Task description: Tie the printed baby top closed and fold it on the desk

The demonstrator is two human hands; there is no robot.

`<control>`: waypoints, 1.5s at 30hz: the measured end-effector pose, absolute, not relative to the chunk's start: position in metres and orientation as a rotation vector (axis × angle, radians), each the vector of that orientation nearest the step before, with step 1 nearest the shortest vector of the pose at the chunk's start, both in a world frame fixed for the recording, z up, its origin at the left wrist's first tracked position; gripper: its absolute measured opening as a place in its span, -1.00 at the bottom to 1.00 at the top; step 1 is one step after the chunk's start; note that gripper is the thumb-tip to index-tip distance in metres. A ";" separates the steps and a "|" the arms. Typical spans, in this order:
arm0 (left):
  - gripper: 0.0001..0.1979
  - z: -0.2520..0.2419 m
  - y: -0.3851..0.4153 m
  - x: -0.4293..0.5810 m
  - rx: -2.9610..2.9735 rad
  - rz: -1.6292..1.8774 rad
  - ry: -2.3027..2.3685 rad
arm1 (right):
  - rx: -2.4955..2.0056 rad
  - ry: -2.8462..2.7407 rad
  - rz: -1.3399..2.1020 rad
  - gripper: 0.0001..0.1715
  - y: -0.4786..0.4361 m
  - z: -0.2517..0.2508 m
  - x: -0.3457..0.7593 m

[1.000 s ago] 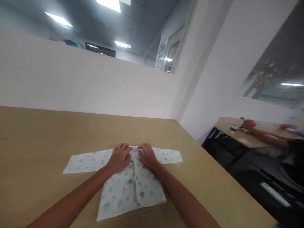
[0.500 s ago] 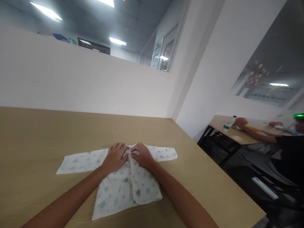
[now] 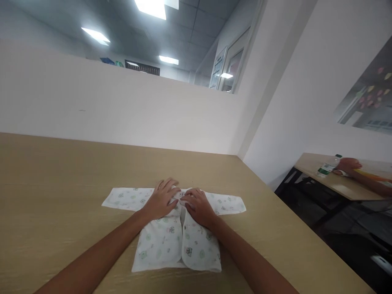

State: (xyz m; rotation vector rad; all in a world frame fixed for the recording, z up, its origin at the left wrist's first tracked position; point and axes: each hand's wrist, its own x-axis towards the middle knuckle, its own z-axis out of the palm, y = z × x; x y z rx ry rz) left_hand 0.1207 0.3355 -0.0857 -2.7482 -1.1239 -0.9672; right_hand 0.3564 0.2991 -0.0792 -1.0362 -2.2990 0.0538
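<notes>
A small white baby shirt [image 3: 171,241] with a pale animal print lies flat on the wooden table [image 3: 61,183], sleeves spread to both sides. My left hand [image 3: 161,200] rests flat on the shirt's left chest near the collar, fingers stretched forward. My right hand [image 3: 197,206] lies on the right chest beside it, fingers bent at the neckline where the two front panels meet. Whether those fingers pinch the fabric is hidden.
A white partition wall [image 3: 122,106] stands along the table's far edge. The table's right edge drops off to a dark floor. At a second table [image 3: 337,183] to the right, another person's hand [image 3: 347,165] rests beside a plastic bottle [image 3: 326,167].
The view shifted, so the shirt sits further right in frame. Both hands stay at the collar; my left fingers have spread flatter and the front panels lie straighter.
</notes>
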 end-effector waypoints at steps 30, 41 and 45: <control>-0.87 -0.075 0.291 0.148 -3.112 -1.094 -1.411 | -1.303 -2.074 0.288 -0.90 0.247 -0.070 0.359; -0.82 -0.072 0.288 0.148 -3.119 -1.097 -1.665 | -1.341 -2.063 0.064 -0.82 0.240 -0.071 0.348; -0.85 -0.071 0.287 0.146 -3.155 -1.118 -1.631 | -1.394 -2.074 0.069 -0.76 0.235 -0.070 0.344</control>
